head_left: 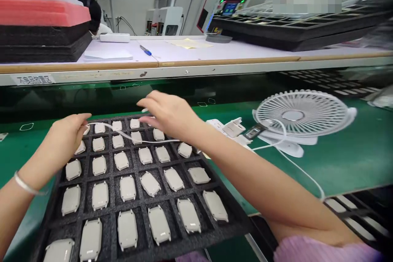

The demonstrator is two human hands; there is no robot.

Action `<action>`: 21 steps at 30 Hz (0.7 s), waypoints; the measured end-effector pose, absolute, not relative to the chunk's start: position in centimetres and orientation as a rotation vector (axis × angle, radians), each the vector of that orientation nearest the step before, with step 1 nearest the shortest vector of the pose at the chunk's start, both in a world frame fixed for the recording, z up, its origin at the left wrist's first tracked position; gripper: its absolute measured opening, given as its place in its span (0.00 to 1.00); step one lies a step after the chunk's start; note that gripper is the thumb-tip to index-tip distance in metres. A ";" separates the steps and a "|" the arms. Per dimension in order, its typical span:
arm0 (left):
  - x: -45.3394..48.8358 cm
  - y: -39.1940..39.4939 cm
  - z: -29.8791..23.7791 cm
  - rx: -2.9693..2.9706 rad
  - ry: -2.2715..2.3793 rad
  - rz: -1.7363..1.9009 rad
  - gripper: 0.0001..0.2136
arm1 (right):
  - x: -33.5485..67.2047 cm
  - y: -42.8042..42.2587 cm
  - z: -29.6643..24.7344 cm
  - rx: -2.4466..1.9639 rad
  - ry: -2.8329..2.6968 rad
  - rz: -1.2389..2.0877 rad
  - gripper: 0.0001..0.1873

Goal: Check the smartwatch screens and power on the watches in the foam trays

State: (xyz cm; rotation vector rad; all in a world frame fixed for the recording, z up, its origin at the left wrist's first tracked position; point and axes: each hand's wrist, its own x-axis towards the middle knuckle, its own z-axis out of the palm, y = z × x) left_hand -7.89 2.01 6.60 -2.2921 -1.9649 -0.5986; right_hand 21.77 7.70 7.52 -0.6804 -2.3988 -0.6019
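Observation:
A black foam tray lies in front of me, its pockets holding several white watch cases with small lugs at the corners. My left hand is over the tray's far left corner, fingers pinched on the end of a thin white cable. From there the cable runs across the far rows and passes beneath my right wrist. Above the far edge of the tray is my right hand, thumb and fingers apart, with nothing clearly held. Some far watch cases are partly hidden by my hands.
A white fan stands on the green bench at right, beside a power strip with a plug. The shelf beyond bears a blue pen, stacked foam trays and more trays at right. A person is behind.

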 end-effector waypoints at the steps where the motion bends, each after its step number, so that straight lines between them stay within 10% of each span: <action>1: -8.7 2.8 6.3 -2.227 -1.998 -0.436 0.22 | 22.5 8.5 7.2 -0.745 -2.354 -0.521 0.08; 11: -13.5 7.4 2.1 -2.601 -1.997 -0.535 0.19 | 33.2 8.7 4.2 -1.443 -2.071 0.659 0.31; 21: -13.0 7.5 0.1 -2.463 -2.150 -0.754 0.14 | 45.0 -0.8 -1.4 -2.041 -1.834 0.132 0.22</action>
